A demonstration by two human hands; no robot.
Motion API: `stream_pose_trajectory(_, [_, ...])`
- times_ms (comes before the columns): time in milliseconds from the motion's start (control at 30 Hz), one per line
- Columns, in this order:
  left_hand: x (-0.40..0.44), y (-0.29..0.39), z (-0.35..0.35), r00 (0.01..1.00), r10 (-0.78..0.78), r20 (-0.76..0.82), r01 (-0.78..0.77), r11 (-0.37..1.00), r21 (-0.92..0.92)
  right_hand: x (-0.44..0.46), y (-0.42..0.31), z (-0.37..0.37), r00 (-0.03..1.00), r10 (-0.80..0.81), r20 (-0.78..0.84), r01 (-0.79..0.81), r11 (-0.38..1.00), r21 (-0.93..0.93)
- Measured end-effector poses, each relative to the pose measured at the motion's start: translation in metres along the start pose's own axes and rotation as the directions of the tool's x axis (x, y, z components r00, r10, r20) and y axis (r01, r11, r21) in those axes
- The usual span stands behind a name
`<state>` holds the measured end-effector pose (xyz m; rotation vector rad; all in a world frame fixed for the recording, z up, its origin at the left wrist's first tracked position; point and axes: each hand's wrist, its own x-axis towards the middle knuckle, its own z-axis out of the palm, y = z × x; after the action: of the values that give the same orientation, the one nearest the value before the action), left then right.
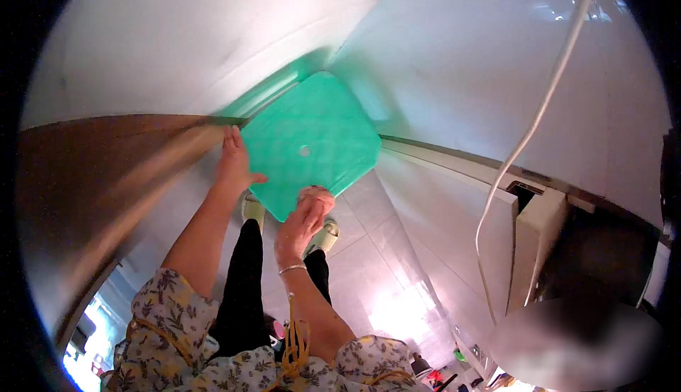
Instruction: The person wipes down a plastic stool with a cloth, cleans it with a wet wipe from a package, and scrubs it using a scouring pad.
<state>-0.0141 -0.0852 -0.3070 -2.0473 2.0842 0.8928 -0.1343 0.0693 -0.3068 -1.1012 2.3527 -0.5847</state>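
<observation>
A green plastic stool (312, 122), its square seat holed in the middle, stands in the corner between two pale walls. My left hand (233, 161) grips the seat's left edge, with the thumb over the top and the fingers along the side. At the near edge of the seat, my right hand (303, 223) is closed on a crumpled pinkish cloth (317, 193). The cloth touches or nearly touches the green surface; I cannot tell which. The stool's legs are hidden under the seat.
A white cable (528, 133) hangs on the right, in front of the white wall (468, 51). A brown wooden panel (106, 179) rises on the left. My slippers (328, 236) stand on the tiled floor (362, 250) below. Several small items lie at the bottom right.
</observation>
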Motion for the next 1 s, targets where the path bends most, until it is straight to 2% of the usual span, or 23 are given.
stream_pose_trajectory(33, [0.0,-0.002,0.001,1.0,-0.005,0.001,0.005,1.0,0.002,-0.004,-0.001,0.001,1.0,-0.001,0.006,0.001,1.0,0.001])
stream_pose_trajectory(67, [0.001,-0.003,0.003,1.0,-0.02,0.019,0.02,1.0,-0.007,-0.006,-0.003,0.002,0.978,-0.203,0.042,0.203,0.979,0.0])
stream_pose_trajectory(100, [0.003,-0.003,0.002,0.999,-0.035,0.033,0.035,0.999,-0.014,-0.005,-0.006,0.004,0.914,-0.398,0.077,0.398,0.917,0.01])
stream_pose_trajectory(133, [0.003,-0.001,-0.003,0.999,-0.042,0.031,0.042,0.999,-0.006,0.007,-0.011,0.003,0.913,-0.399,0.08,0.399,0.917,0.021])
stream_pose_trajectory(167, [0.002,0.002,-0.006,0.997,-0.046,0.066,0.047,0.999,-0.012,0.033,-0.011,0.0,0.952,-0.249,0.179,0.201,0.947,0.25])
stream_pose_trajectory(200, [0.002,0.005,-0.01,0.994,-0.052,0.1,0.054,0.998,-0.02,0.061,-0.015,-0.003,0.944,-0.119,0.309,-0.03,0.898,0.439])
stream_pose_trajectory(233, [0.001,0.009,-0.013,0.993,-0.061,0.1,0.063,0.998,-0.012,0.083,-0.028,-0.009,0.975,-0.198,0.098,0.146,0.911,0.386])
stream_pose_trajectory(267, [0.001,0.012,-0.015,0.992,-0.066,0.109,0.07,0.997,-0.032,0.106,-0.041,-0.016,0.953,-0.283,-0.109,0.303,0.907,0.292])
stream_pose_trajectory(333, [0.0,0.015,-0.019,0.989,-0.078,0.125,0.084,0.995,-0.045,0.152,-0.043,-0.004,0.833,-0.474,-0.286,0.465,0.879,-0.103])
stream_pose_trajectory(367, [0.001,0.017,-0.02,0.988,-0.086,0.132,0.091,0.996,-0.026,0.167,-0.056,-0.003,0.836,-0.471,-0.282,0.464,0.881,-0.097])
stream_pose_trajectory(400, [0.002,0.016,-0.022,0.986,-0.095,0.138,0.097,0.995,-0.007,0.179,-0.077,-0.007,0.909,-0.382,-0.166,0.404,0.905,0.133])
stream_pose_trajectory(467, [0.003,0.012,-0.022,0.984,-0.089,0.157,0.088,0.996,0.015,0.184,-0.091,0.003,0.952,-0.304,-0.022,0.292,0.89,0.349])
stream_pose_trajectory(500, [0.004,0.011,-0.022,0.982,-0.078,0.175,0.073,0.997,0.032,0.178,-0.091,0.023,0.859,-0.51,-0.05,0.507,0.832,0.225])
stream_pose_trajectory(533, [0.006,-0.001,-0.016,0.98,-0.079,0.181,0.074,0.997,0.036,0.169,-0.094,0.033,0.724,-0.689,-0.045,0.689,0.718,0.093])
stream_pose_trajectory(600, [0.014,-0.024,-0.005,0.977,0.147,0.154,-0.15,0.989,0.003,0.154,-0.092,0.036,0.735,-0.678,-0.006,0.672,0.726,0.143])
stream_pose_trajectory(667, [0.016,-0.022,-0.01,0.969,0.164,0.186,-0.174,0.984,0.041,0.135,-0.089,0.033,0.736,-0.677,0.028,0.661,0.726,0.19])
stream_pose_trajectory(733, [0.019,-0.01,-0.028,0.958,0.191,0.215,-0.21,0.975,0.068,0.112,-0.074,0.026,0.643,-0.75,0.154,0.695,0.656,0.294])
stream_pose_trajectory(800, [0.018,0.002,-0.054,0.929,0.087,0.36,-0.099,0.995,0.015,0.088,-0.056,0.02,0.624,-0.759,0.185,0.711,0.65,0.269])
stream_pose_trajectory(833, [0.019,-0.005,-0.045,0.946,0.098,0.308,-0.127,0.989,0.076,0.078,-0.049,0.015,0.606,-0.765,0.218,0.723,0.644,0.251])
stream_pose_trajectory(967, [0.022,-0.016,-0.039,0.93,0.098,0.355,-0.138,0.986,0.089,0.058,-0.017,-0.012,0.568,-0.779,0.266,0.763,0.62,0.185])
stream_pose_trajectory(1000, [0.018,-0.017,-0.041,0.946,0.119,0.301,-0.163,0.979,0.125,0.054,-0.009,-0.021,0.556,-0.787,0.269,0.779,0.605,0.161])
